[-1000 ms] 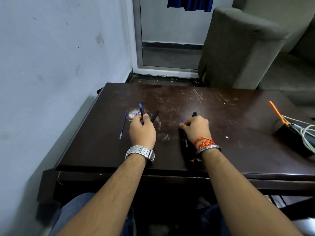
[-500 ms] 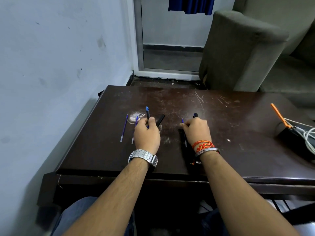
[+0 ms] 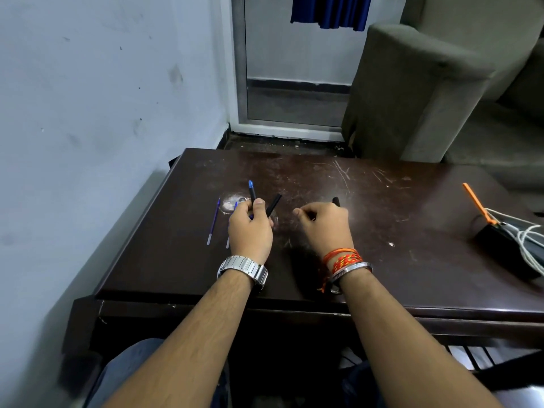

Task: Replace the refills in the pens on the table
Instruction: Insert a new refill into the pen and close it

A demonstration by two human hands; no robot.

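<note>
So far, reading from your left, 1 loose refill [image 3: 213, 221] lies flat on the table [image 3: 382, 231] near the wall side, and a 2nd refill [image 3: 227, 242] lies just beside it, mostly hidden behind your left hand [image 3: 250, 228]. That hand is curled shut around 2 dark pens: a blue-tipped pen [image 3: 252, 191] standing up past your thumb and a black pen [image 3: 273, 205] angled out to the right. Your right hand [image 3: 325, 225] is closed in a loose fist on another black pen [image 3: 336, 201], only its far end showing above the knuckles.

As a judgement, you are early in the job: the 2 refills are untouched on the wood, and no pen looks opened, though the parts inside your fists are hidden, so I cannot tell whether any barrel is unscrewed. Swapping refills in all 3 pens appears to be left.

The table is dark, scuffed wood with a pale smudge by your left hand. At its right edge sit a black box [image 3: 500, 245], white cables [image 3: 527, 240] and an orange tool [image 3: 478, 204]. Beyond are a pale wall [image 3: 88, 98], a doorway [image 3: 294, 69] and a grey armchair [image 3: 418, 92].
</note>
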